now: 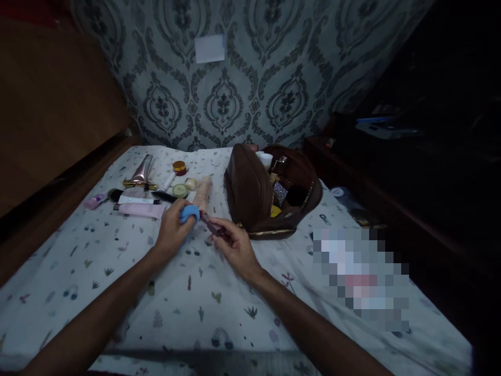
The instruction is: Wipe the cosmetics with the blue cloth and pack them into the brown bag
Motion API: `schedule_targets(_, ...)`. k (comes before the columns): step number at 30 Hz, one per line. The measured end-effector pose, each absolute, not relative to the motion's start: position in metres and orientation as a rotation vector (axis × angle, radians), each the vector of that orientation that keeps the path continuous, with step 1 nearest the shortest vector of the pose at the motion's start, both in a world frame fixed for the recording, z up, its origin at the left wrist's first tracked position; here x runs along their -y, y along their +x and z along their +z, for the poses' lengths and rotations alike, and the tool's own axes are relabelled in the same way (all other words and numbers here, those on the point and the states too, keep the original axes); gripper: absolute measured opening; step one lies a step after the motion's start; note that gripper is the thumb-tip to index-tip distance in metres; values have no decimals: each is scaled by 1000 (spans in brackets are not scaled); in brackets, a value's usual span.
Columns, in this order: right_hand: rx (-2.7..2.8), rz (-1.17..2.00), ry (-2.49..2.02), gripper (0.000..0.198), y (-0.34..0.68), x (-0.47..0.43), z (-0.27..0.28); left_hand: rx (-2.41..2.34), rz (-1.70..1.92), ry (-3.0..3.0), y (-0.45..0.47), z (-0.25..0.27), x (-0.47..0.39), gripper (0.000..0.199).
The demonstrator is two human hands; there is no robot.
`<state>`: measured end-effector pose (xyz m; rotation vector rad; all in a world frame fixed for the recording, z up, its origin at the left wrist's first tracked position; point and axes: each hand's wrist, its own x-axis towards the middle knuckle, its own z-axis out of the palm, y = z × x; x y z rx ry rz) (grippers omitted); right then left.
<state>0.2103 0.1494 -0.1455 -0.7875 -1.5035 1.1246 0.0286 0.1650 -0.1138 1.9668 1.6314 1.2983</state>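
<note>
My left hand [171,227] is closed on a bunched blue cloth [190,213]. In the fingers of my right hand [238,248] is a small, dark reddish tube [211,224], its far end close against the cloth; whether they touch I cannot tell. Just beyond both hands lies a peach squeeze tube [202,192]. A brown zip bag [250,193] stands open to the right of it, with a white-capped container [266,160], a glittery item [280,192] and other small things inside.
Left of the bag lie a pink tube [143,210], a white tube [135,200], a silvery tube [144,168], a green-lidded jar [180,190] and a gold-lidded jar [179,167]. A brown wooden panel [58,99] borders the left; a pixelated patch covers something at right.
</note>
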Motion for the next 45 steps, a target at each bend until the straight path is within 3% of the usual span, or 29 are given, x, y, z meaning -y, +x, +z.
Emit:
schedule_targets(8,1406,1317,-718,38,210,-152,-152,-1599,1256,1909,30,-112,-164,15)
schedule_targets(14,1488,1146,-729,27,210,-154,-150,-1607,1169,2217,27,-116,-165,14)
schedule_targets(24,1418,1174,-844,48,210,-160,-167,-1460,1022,2635,46,-118,-142,15)
schedule_targets(29,1528,1082,-882,38,212,-154,-160,-1239,1099,2699,55,-115,-132,15)
schedule_targets(33,1372,1218,-832,23,209,-152,-153,-1369,1110,2631,47,-112,-141,17)
schedule_targets(36,1239,1301,-809,27,206,-152,-151,-1529,1111,2575,36,-113,-153,16)
schedule_targets(40,1285,1199,-793,27,208,-153,-148,-1623,1076,2491,27,-118,-162,16)
schedule_targets(45,1388,1019,-817,9,213,-156,-146,-1591,1044,2494,28,-118,-160,17)
